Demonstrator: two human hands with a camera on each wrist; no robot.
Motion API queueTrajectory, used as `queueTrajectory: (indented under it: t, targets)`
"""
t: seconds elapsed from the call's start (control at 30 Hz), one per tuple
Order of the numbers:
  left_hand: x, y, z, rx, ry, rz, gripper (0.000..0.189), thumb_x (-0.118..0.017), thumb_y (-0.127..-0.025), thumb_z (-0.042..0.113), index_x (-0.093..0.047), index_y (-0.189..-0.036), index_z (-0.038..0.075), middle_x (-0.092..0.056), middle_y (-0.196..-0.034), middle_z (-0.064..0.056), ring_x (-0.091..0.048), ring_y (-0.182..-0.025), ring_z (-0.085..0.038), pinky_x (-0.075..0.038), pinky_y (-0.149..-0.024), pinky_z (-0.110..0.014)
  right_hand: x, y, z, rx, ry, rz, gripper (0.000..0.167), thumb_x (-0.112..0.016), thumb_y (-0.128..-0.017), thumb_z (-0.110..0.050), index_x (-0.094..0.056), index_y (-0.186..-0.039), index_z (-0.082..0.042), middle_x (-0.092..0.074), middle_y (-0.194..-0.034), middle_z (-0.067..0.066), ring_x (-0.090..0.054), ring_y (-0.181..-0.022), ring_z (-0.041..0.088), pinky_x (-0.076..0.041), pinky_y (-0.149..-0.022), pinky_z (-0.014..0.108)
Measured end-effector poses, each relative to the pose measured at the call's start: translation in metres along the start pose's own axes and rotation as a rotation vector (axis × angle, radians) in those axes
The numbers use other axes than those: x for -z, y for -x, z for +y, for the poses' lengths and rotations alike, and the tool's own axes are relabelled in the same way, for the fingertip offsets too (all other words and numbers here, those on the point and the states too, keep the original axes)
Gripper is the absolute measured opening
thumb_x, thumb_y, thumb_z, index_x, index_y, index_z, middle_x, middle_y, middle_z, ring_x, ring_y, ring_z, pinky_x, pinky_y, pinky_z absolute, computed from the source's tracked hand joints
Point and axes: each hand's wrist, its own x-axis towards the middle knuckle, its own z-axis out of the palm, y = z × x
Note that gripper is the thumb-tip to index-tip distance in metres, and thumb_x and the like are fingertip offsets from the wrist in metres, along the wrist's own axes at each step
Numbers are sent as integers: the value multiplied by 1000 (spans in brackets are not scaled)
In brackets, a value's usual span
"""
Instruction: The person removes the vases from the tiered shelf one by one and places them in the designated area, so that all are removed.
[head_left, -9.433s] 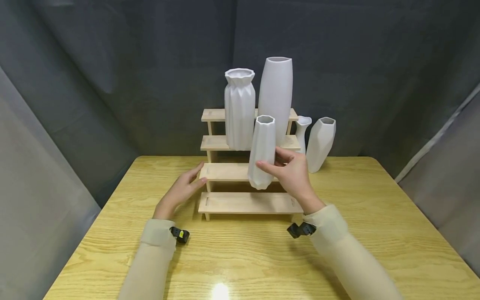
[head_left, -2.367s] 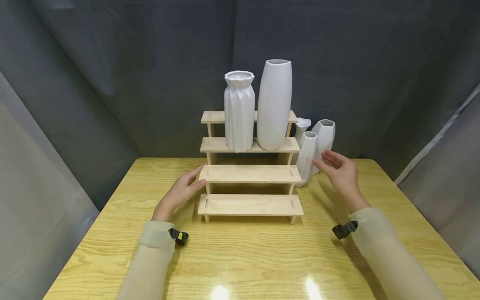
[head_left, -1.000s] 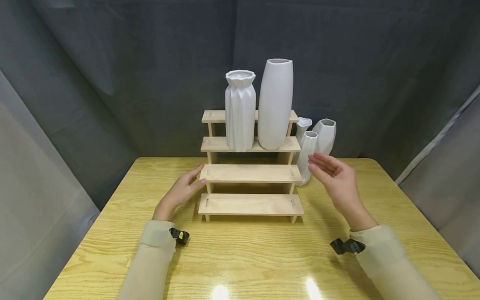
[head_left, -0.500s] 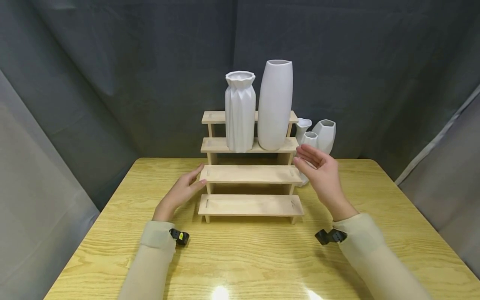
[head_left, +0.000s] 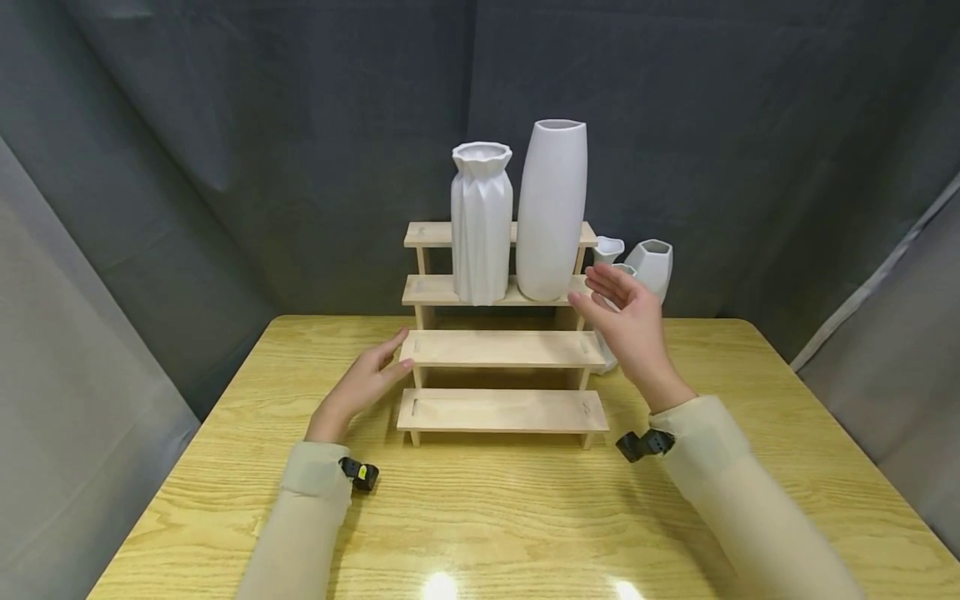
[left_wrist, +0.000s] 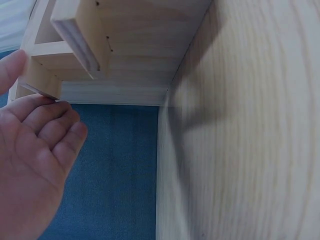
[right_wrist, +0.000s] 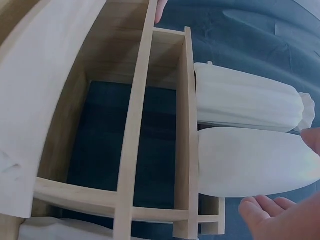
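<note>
At the left end of a stepped wooden display shelf [head_left: 502, 347], my left hand [head_left: 362, 387] holds the second plank from the front, thumb at its front corner and fingers behind. The left wrist view shows the palm [left_wrist: 30, 160] beside that plank end. My right hand [head_left: 630, 329] is raised at the shelf's right side, fingers extended and holding nothing. Its fingertips come close to a tall smooth white vase [head_left: 553, 208], which lies between thumb and fingers in the right wrist view. A pleated white vase [right_wrist: 245, 95] with a scalloped rim stands left of the tall one.
Behind my right hand stand a faceted white vase [head_left: 651, 262], a flared-neck vase [head_left: 608, 247] and a slim ribbed vase [head_left: 606, 360], mostly hidden. The shelf rests on a yellow wood-grain table [head_left: 487, 500]. A dark curtain [head_left: 337, 167] hangs behind.
My right hand set the slim ribbed vase down on the table at the right, let go, then moved left and up toward the tall vase. My left hand stays at the plank.
</note>
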Motion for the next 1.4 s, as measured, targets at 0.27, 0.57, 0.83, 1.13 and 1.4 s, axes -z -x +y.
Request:
queueTrajectory:
  t: [0.27,0.57,0.83,1.13,1.4]
  targets:
    - [0,0,1,-3,-3,-4,67,-51,-103,40,-22,-158,15,-19,-162,-5,-24,-145,-37,-22,-118,-48,-7,-14,-5,-7,-18,35,73,-82,-83,-22,-47,-143,0,-53,-141,12,-47,-132,27,-37,-111,35]
    - [0,0,1,-3,4,-4,67,-51,-104,39,-22,-158,13,-19,-162,-8,-24,-144,-38,-21,-118,-49,-14,-30,-14,-15,4,39,81,-83,-82,-27,-42,-147,-3,-49,-144,12,-46,-133,25,-34,-113,33]
    - [1,-1,4,-6,5,-10,63,-51,-105,29,-22,-157,10,-19,-161,-13,-24,-143,-42,-21,-118,-50,-19,-47,-23,-2,27,47,85,-84,-81,-29,-40,-148,-2,-47,-146,10,-44,-134,21,-33,-114,32]
    - [8,12,44,9,4,-35,60,-50,-105,17,-22,-155,-1,-19,-159,-21,-26,-140,-48,-23,-116,-54,-26,-61,-28,-9,47,47,85,-85,-78,-34,-43,-147,-8,-48,-145,6,-45,-132,17,-32,-115,34]
    - [8,11,43,8,1,-31,59,-49,-105,17,-22,-155,-2,-20,-159,-22,-26,-140,-49,-23,-116,-53,-32,-72,-24,8,58,59,83,-87,-75,-34,-48,-145,-11,-54,-139,5,-51,-125,18,-41,-108,36]
